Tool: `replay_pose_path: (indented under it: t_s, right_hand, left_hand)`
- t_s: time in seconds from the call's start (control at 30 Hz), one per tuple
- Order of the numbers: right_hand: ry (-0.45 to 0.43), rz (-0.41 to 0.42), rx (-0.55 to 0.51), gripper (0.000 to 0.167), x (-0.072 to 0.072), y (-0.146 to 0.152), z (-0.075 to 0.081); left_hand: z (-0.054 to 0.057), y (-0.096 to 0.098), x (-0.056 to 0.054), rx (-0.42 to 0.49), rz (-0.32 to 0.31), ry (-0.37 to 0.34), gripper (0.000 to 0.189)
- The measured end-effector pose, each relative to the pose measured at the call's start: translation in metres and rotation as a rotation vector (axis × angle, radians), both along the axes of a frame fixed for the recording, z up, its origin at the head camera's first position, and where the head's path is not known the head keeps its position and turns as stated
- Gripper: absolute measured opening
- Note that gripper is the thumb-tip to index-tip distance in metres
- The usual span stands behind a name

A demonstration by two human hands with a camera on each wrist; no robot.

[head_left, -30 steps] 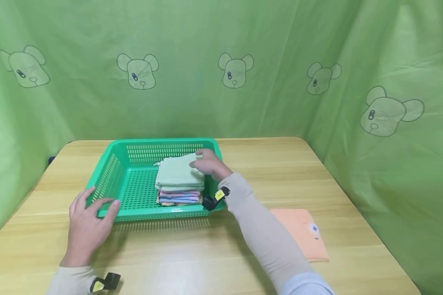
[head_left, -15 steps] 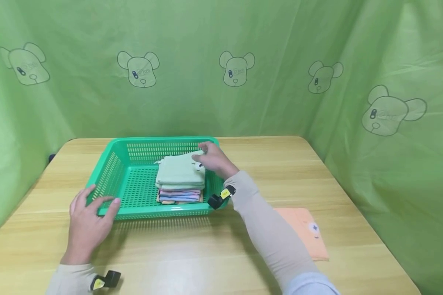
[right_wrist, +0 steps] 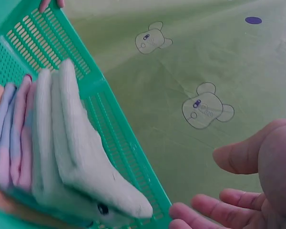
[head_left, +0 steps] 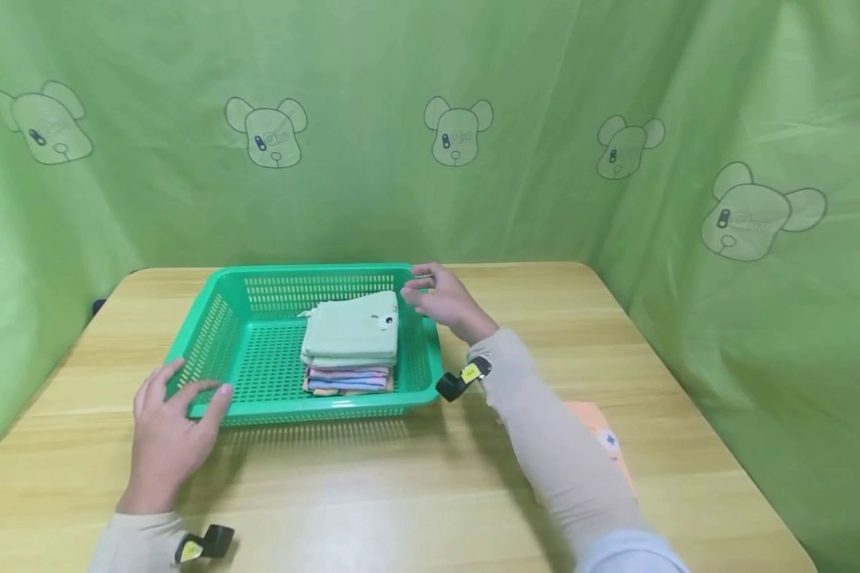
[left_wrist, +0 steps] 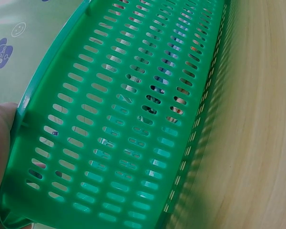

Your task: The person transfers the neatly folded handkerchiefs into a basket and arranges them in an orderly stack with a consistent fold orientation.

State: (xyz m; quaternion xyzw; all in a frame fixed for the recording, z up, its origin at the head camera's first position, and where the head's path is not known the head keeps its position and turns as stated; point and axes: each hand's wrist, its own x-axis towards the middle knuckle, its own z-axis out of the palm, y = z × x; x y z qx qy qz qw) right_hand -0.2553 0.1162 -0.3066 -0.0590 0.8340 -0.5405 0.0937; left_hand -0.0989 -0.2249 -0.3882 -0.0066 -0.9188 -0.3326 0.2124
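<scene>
A green plastic basket (head_left: 308,407) stands on the table, and my left hand (head_left: 168,446) holds its near left corner, fingers bent over the rim. Inside, toward the right, lies a stack of folded towels. Pale green towels (head_left: 347,328) with a small embroidered face form its top; pink, blue and orange folded cloths (head_left: 349,380) lie beneath. My right hand (head_left: 447,304) is above the basket's far right corner, just off the stack, its fingers spread and holding nothing. In the right wrist view the uppermost towel (right_wrist: 102,167) has one corner lifted from those below.
A folded orange towel (head_left: 586,415) lies on the wooden table (head_left: 315,501) at the right, partly hidden under my right forearm. Green curtains (head_left: 373,207) with bear-head drawings hang behind the table and along both sides.
My right hand has come off the top green towel and moved right to the basket's rim, baring the towel's embroidered face. The left hand and the basket have stayed in place.
</scene>
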Motion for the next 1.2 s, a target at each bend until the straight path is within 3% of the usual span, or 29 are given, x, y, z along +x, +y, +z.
replay_pose_path:
  t_s: [0.37,0.63,0.97,1.2]
  right_hand:
    - [0.05,-0.025,-0.056,0.048,0.0,0.04,-0.008]
    - [0.052,-0.028,0.006,0.047,0.005,0.075,-0.016]
    - [0.047,0.048,0.216,0.042,0.012,0.132,-0.031]
    - [0.058,0.162,0.344,0.04,0.013,0.16,-0.028]
  left_hand:
    - [0.001,0.001,-0.001,0.017,0.002,0.012,0.04]
    - [-0.001,0.0,-0.001,0.009,0.0,0.016,0.039]
    - [-0.002,0.003,-0.001,0.013,-0.003,0.037,0.038]
    - [0.0,0.002,-0.001,0.006,0.003,0.036,0.039]
